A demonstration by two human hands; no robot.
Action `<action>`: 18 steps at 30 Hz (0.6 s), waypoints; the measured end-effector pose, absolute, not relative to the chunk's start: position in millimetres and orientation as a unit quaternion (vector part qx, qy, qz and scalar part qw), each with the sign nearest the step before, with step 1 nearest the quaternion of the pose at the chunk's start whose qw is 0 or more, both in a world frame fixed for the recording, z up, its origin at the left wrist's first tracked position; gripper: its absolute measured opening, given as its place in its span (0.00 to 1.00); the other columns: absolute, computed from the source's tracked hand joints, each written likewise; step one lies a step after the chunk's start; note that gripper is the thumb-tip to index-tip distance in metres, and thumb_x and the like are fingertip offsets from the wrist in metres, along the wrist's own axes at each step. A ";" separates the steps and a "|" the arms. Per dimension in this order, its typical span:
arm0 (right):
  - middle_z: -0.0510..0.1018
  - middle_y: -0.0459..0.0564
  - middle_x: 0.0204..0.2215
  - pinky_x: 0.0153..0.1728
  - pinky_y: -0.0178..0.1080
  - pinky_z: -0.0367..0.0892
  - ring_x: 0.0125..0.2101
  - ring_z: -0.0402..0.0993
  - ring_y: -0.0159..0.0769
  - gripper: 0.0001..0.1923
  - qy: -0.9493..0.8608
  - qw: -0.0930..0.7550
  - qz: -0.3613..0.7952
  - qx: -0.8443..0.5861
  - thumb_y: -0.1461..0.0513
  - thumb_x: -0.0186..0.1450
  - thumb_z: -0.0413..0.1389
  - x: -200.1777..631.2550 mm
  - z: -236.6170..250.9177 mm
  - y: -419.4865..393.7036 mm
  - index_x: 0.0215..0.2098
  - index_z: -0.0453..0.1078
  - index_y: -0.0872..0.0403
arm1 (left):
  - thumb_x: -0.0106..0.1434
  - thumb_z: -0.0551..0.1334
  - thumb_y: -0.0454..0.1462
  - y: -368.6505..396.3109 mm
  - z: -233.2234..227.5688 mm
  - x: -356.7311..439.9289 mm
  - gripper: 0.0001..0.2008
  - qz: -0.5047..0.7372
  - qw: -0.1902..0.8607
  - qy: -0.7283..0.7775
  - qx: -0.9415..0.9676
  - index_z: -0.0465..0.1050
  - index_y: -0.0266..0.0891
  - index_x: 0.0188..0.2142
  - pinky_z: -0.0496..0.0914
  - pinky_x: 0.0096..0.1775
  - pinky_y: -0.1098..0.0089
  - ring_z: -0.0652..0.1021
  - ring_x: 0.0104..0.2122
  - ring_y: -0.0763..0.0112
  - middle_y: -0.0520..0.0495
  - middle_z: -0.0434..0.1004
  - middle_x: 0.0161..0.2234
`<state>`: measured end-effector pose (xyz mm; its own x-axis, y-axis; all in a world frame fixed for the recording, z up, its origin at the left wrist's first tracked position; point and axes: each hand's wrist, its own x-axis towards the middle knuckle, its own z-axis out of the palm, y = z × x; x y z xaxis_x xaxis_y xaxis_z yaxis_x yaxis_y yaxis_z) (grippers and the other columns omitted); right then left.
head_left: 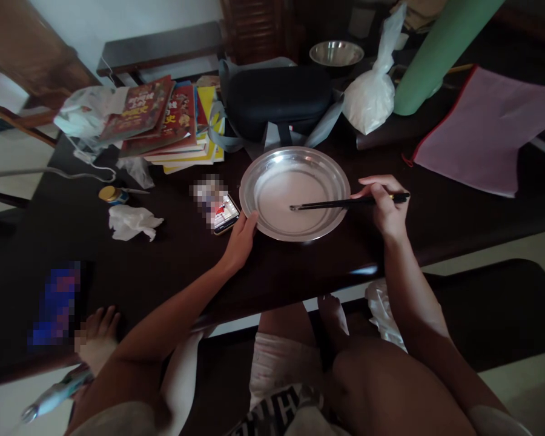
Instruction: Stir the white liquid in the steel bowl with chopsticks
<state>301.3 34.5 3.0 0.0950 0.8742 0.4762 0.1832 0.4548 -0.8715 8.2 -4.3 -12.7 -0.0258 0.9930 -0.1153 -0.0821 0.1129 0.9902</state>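
Observation:
A wide metal bowl (295,235) stands on the dark table with a pale, whitish liquid (281,191) inside. My left hand (243,242) grips its near left rim, thumb on the edge and the other fingers mostly hidden. In my right hand (388,206), at the bowl's right side, is a pair of black chopsticks (331,204). They reach over the rim, and their tips are at the liquid near the bowl's middle. A phone (227,215) with a lit screen lies just left of the bowl, partly blurred out.
Behind the bowl sit a black case (277,94) and a knotted bag of white powder (370,100). Stacked books (163,121), a crumpled tissue (134,223) and a small gold-lidded jar (112,194) lie left. A pink cloth (476,133) lies right. Another person's hand (100,336) rests at lower left.

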 end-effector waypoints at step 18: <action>0.82 0.44 0.27 0.36 0.40 0.74 0.31 0.81 0.34 0.12 -0.624 0.601 0.250 -0.431 0.52 0.66 0.56 301.4 2.4 34.5 0.39 0.78 0.48 | 0.66 0.55 0.42 -4.8 -7.9 8.5 0.18 0.489 0.533 0.534 0.438 0.71 0.39 0.53 0.72 0.54 0.57 0.76 0.51 0.60 0.43 0.77 0.49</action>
